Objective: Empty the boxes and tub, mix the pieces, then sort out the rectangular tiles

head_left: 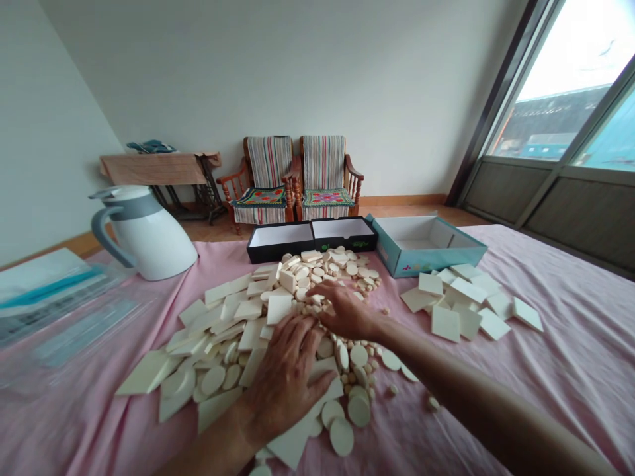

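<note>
A big heap of cream-coloured flat pieces (258, 311), squares and round discs, covers the middle of the pink tablecloth (570, 370). My left hand (288, 373) lies palm down on the heap, fingers stretched out over the squares and discs. My right hand (344, 307) reaches across just beyond it, fingers spread and curled down onto the small round discs (347, 264). Neither hand visibly holds a piece. A separate group of square pieces (466, 304) lies to the right.
Two black open boxes (278, 241) (344, 233) and a teal open box (426, 244) stand behind the heap. A white jug (146, 231) stands at the left, beside clear plastic sheets (54, 311). Two wooden chairs (297, 178) and a window (575, 99) lie beyond.
</note>
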### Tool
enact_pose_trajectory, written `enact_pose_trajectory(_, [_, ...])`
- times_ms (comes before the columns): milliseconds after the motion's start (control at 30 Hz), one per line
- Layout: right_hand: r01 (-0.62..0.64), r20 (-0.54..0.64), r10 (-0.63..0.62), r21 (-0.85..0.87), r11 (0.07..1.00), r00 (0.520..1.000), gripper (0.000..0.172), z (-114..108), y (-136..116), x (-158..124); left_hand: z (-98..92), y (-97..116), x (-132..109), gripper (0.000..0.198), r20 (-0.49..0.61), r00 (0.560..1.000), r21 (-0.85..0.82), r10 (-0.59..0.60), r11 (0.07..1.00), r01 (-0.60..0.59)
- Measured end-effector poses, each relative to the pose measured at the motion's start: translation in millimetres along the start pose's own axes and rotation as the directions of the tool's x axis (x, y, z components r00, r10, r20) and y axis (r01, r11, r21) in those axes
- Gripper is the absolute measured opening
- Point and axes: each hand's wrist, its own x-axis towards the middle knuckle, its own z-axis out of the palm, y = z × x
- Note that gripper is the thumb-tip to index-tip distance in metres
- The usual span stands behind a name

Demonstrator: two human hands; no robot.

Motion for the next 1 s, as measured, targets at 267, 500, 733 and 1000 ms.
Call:
enact_pose_trajectory(267, [-0.628, -0.316, 0.563, -0.158, 0.762, 0.763, 0.040, -35.7, 113.8, 43.2, -0.1, -3.1, 2.2, 0.041, 0.048, 0.998, -0.058, -0.029, 0.998, 0.032])
enact_pose_trajectory(500, [-0.598, -0.167, 0.576, -0.152, 0.787, 0.800, 0.043, -14.6, 140.8, 55.6, -1.0, -3.2, 0.8, 0.040, 0.054, 0.998, -0.060, -0.033, 0.998, 0.036])
enact_pose_trajectory(733, [-0.473, -0.051, 0.471, -0.152, 0.868, 0.881, 0.036, -10.9, 109.1, 40.2, 0.0, -2.3, 1.3, 0.039, 0.044, 0.998, -0.072, -0.034, 0.997, 0.037])
enact_pose_trajectory(1000, [-0.229, 0.065, 0.237, -0.103, 0.968, 0.969, 0.044, -11.6, 44.5, -9.3, 0.5, -1.1, 2.3, 0.039, 0.038, 0.998, -0.088, -0.051, 0.995, 0.054])
